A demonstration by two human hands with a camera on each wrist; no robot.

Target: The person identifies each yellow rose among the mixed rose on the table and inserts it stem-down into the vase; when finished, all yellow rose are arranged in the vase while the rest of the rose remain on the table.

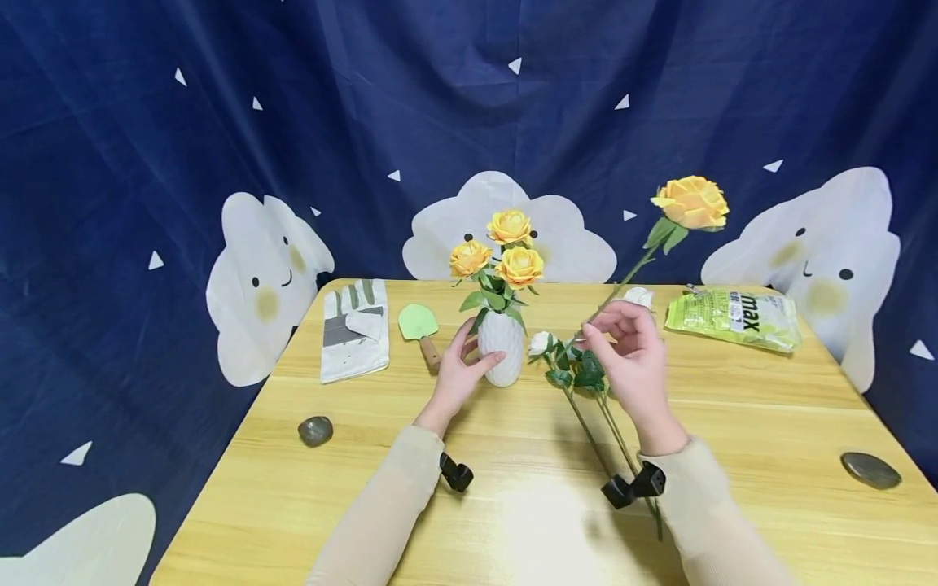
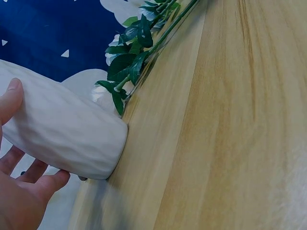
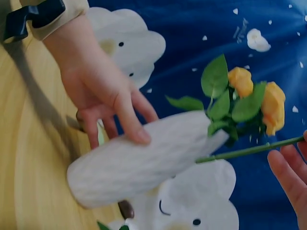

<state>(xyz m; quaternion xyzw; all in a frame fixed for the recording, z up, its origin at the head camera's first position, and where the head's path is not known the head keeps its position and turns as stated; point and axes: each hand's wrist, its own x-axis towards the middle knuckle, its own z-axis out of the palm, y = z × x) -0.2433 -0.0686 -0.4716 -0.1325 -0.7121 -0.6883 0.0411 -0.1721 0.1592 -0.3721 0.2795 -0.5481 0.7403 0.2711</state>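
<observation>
Left hand (image 1: 458,372) — fingers are grasping white vase (image 1: 501,352) | right hand (image 1: 636,354) — fingers pinch stem (image 1: 625,283) of yellow rose (image 1: 691,203) | white roses (image 1: 541,343) lie near

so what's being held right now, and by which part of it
The right hand pinches a yellow rose by its green stem; the left hand grips the white vase around its side.

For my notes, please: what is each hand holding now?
Left hand: holding the white vase.
Right hand: pinching a yellow rose by its stem.
</observation>
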